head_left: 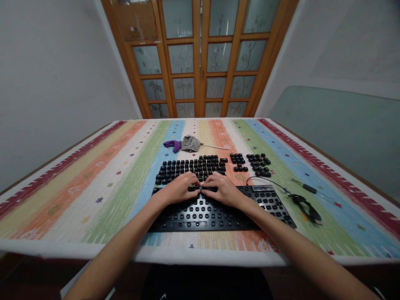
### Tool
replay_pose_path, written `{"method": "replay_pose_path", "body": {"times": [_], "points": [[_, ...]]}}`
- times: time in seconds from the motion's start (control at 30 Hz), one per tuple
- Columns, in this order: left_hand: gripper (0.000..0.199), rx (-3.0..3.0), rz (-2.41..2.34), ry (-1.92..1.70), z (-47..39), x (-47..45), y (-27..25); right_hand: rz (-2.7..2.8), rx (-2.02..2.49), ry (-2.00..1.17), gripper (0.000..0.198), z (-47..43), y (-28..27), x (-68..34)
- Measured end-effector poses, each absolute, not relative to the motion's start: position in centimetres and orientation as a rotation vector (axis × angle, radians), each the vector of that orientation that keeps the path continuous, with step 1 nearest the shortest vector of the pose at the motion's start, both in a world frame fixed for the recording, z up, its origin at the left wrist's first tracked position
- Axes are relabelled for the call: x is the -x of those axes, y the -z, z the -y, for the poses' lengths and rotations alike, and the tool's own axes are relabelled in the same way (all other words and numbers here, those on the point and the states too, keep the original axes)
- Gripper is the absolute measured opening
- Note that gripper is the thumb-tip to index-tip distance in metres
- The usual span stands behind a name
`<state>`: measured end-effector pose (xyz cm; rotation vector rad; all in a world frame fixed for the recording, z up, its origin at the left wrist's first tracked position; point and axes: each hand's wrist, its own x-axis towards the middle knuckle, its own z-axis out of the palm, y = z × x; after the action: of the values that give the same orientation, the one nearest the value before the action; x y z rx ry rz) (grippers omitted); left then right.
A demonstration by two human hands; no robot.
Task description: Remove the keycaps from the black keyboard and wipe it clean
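A black keyboard (200,214) lies at the table's near edge, its key posts bare, with no caps showing on them. My left hand (183,187) and my right hand (220,189) meet over its top edge. Thumbs and fingers of both are pinched together around a small dark piece (200,188) that looks like a keycap, largely covered by the fingertips. Just beyond the hands, loose black keycaps (183,166) lie in rows in keyboard order. Smaller groups of keycaps (259,163) sit to their right.
A grey cloth (190,143) and a purple cloth (173,145) lie behind the keycaps, near a thin rod (215,146). On the right are the coiled black cable (306,208) and a dark-handled screwdriver-like tool (309,188). A striped tablecloth (118,196) covers the table.
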<state>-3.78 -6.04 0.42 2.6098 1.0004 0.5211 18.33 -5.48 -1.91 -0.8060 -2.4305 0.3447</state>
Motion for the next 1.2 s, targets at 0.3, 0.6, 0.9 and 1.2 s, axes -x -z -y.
{"method": "replay_pose_path", "body": {"times": [0.3,0.6,0.9,1.2], "points": [[0.007,-2.613,-1.034,-0.481,5.9,3.5,-0.2,2.457,0.82,-0.399,0.014,5.0,2.0,-18.2],[0.01,-2.626,-1.009,-0.446,5.9,3.6,-1.2,2.433,0.848,-0.473,0.016,5.5,1.0,-18.3],[0.015,-2.687,-1.112,-0.646,1.4,3.9,-5.7,2.3,0.922,-0.45,0.015,5.8,0.5,-19.2],[0.02,-2.669,-1.264,-0.395,-6.6,1.7,-3.6,2.3,0.93,-0.393,0.017,6.1,0.7,-19.6]]}}
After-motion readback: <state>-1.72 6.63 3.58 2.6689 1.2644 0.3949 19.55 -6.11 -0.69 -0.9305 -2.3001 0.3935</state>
